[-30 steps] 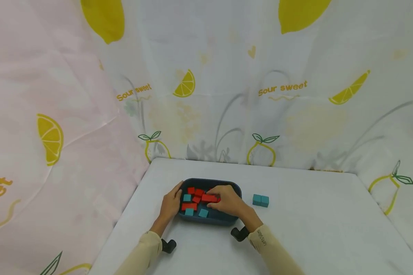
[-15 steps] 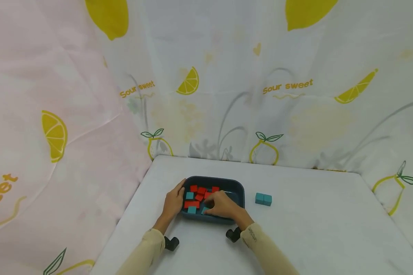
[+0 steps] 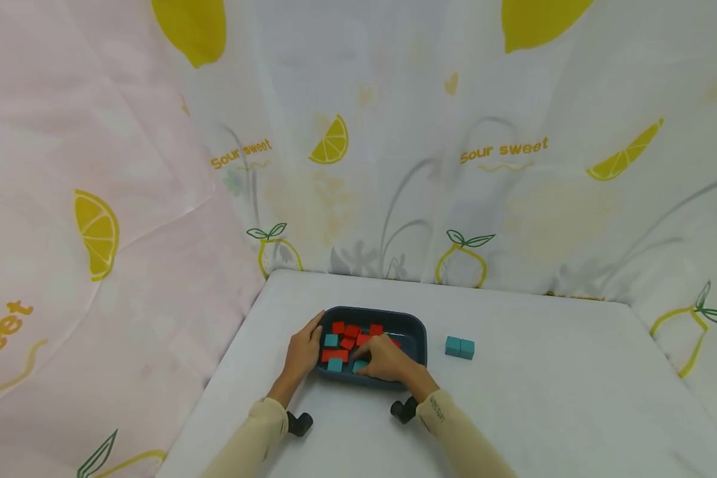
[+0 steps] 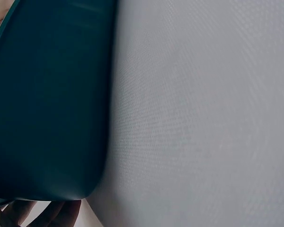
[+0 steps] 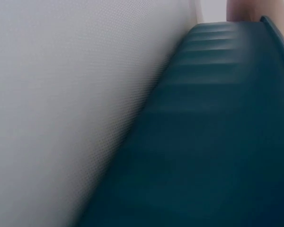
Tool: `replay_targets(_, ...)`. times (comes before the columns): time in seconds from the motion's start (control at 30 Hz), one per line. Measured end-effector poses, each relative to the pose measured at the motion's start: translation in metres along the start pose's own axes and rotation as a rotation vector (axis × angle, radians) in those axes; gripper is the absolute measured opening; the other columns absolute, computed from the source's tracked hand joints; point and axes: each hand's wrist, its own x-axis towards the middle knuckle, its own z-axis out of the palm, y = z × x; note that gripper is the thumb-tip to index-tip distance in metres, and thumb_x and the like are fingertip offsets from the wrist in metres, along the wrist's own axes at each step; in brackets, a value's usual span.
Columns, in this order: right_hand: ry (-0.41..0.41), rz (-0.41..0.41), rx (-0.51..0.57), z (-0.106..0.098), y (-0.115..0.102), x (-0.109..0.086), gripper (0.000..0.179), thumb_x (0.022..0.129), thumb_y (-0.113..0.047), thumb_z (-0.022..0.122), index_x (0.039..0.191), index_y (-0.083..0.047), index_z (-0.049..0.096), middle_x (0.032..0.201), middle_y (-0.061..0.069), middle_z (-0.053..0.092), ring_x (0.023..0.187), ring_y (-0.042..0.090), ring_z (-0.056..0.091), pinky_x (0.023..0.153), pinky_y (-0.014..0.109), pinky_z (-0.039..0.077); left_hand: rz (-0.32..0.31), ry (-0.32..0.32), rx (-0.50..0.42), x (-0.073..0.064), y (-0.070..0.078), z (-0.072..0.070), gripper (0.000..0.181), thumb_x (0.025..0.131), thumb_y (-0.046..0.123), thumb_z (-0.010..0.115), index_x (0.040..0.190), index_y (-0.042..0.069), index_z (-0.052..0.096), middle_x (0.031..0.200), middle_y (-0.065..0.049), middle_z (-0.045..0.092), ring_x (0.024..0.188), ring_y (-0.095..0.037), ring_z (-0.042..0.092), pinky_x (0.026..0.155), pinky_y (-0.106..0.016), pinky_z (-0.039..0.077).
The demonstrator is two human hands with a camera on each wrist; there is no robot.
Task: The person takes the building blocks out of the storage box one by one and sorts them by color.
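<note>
A dark teal plastic tub point(image 3: 415, 322) holds several red blocks point(image 3: 338, 356) and several teal blocks point(image 3: 331, 340). My left hand point(image 3: 302, 350) grips the left end of the tub, its fingers along the outer wall. In the left wrist view, fingertips point(image 4: 66, 215) show beyond the tub's end wall. My right hand point(image 3: 385, 360) reaches over the near side into the tub. Its thumb and forefinger pinch a teal block point(image 3: 360, 366) near the front wall, and the hand partly covers the red blocks behind it.
Two teal blocks point(image 3: 459, 347) sit side by side on the white table point(image 3: 544, 385), right of the tub. A curtain printed with lemons point(image 3: 358, 166) hangs behind the table and along its left side. Black wrist mounts point(image 3: 299, 423) stick out below both sleeves.
My right hand has let go of a red block and moved down and left to the teal block near the front wall. My left hand stays at the tub; the whole view shifts slightly.
</note>
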Motion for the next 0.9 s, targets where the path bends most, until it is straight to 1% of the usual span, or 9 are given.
replay_targets(0.13, 0.003, -0.003, 0.001, 0.004, 0.0, -0.003, 0.025, 0.078, -0.017, 0.083, 0.101, -0.01, 0.078, 0.097, -0.006, 0.073, 0.088, 0.002, 0.062, 0.074, 0.02, 0.053, 0.006, 0.0, -0.01, -0.004, -0.002, 0.001, 0.04, 0.104, 0.016, 0.046, 0.144, 0.014, 0.05, 0.142, -0.011, 0.051, 0.132, -0.031, 0.046, 0.108, -0.05, 0.037)
replay_targets(0.23, 0.016, -0.004, -0.007, 0.004, -0.002, -0.005, 0.023, 0.079, -0.017, 0.083, 0.101, -0.01, 0.078, 0.096, -0.007, 0.073, 0.089, 0.002, 0.062, 0.074, 0.018, 0.052, 0.023, 0.002, -0.019, -0.005, -0.002, 0.001, 0.04, 0.104, 0.015, 0.046, 0.144, 0.013, 0.05, 0.142, -0.011, 0.051, 0.132, -0.03, 0.046, 0.108, -0.049, 0.037)
replay_targets(0.4, 0.022, -0.02, -0.03, -0.004, -0.006, -0.005, 0.025, 0.079, -0.016, 0.082, 0.103, -0.009, 0.078, 0.097, -0.005, 0.073, 0.087, 0.001, 0.063, 0.074, 0.018, 0.052, 0.048, 0.013, -0.018, -0.002, -0.001, 0.0, 0.04, 0.104, 0.014, 0.046, 0.144, 0.011, 0.05, 0.141, -0.012, 0.052, 0.131, -0.03, 0.047, 0.108, -0.049, 0.038)
replay_targets(0.5, 0.018, -0.016, -0.032, -0.011, -0.007, -0.007, 0.028, 0.08, -0.016, 0.082, 0.106, -0.008, 0.077, 0.101, -0.003, 0.073, 0.085, 0.001, 0.062, 0.073, 0.019, 0.052, 0.028, 0.013, -0.017, -0.003, -0.001, 0.0, 0.04, 0.104, 0.015, 0.046, 0.144, 0.012, 0.05, 0.141, -0.01, 0.052, 0.132, -0.03, 0.047, 0.108, -0.048, 0.037)
replay_targets(0.53, 0.021, -0.016, -0.033, -0.015, -0.007, -0.008, 0.029, 0.08, -0.016, 0.082, 0.107, -0.008, 0.076, 0.102, -0.002, 0.073, 0.085, 0.001, 0.062, 0.073, 0.019, 0.053, 0.028, 0.014, -0.016, -0.003, -0.001, 0.0, 0.04, 0.104, 0.015, 0.046, 0.144, 0.012, 0.05, 0.141, -0.01, 0.052, 0.132, -0.03, 0.047, 0.108, -0.048, 0.037)
replay_targets(0.67, 0.053, -0.011, -0.039, -0.037, -0.006, -0.016, 0.032, 0.081, -0.014, 0.081, 0.11, -0.004, 0.074, 0.104, 0.003, 0.073, 0.071, 0.004, 0.057, 0.061, 0.02, 0.051, 0.029, 0.02, -0.014, -0.003, -0.001, 0.0, 0.04, 0.104, 0.016, 0.046, 0.144, 0.014, 0.05, 0.141, -0.011, 0.052, 0.131, -0.03, 0.047, 0.108, -0.049, 0.038)
replay_targets(0.73, 0.078, -0.018, -0.055, -0.05, -0.006, -0.021, 0.032, 0.082, -0.013, 0.079, 0.112, -0.002, 0.073, 0.104, 0.006, 0.073, 0.067, 0.006, 0.053, 0.059, 0.021, 0.049, 0.037, 0.023, -0.012, -0.002, 0.0, 0.0, 0.04, 0.104, 0.015, 0.047, 0.144, 0.013, 0.05, 0.141, -0.012, 0.052, 0.131, -0.032, 0.047, 0.107, -0.05, 0.038)
replay_targets(0.8, 0.11, -0.026, -0.081, -0.064, -0.006, -0.027, 0.032, 0.084, -0.012, 0.078, 0.113, -0.001, 0.072, 0.105, 0.008, 0.072, 0.067, 0.008, 0.053, 0.059, 0.023, 0.049, 0.031, 0.024, -0.012, -0.002, 0.0, 0.0, 0.04, 0.104, 0.016, 0.047, 0.144, 0.013, 0.051, 0.141, -0.011, 0.053, 0.131, -0.031, 0.048, 0.107, -0.05, 0.038)
replay_targets(0.9, 0.16, -0.034, -0.121, -0.083, -0.004, -0.036, 0.032, 0.084, -0.012, 0.077, 0.113, 0.0, 0.072, 0.106, 0.01, 0.072, 0.076, 0.013, 0.061, 0.067, 0.027, 0.054, 0.035, 0.021, -0.009, -0.001, 0.001, 0.0, 0.04, 0.104, 0.015, 0.047, 0.144, 0.012, 0.05, 0.141, -0.011, 0.052, 0.131, -0.031, 0.047, 0.108, -0.049, 0.038)
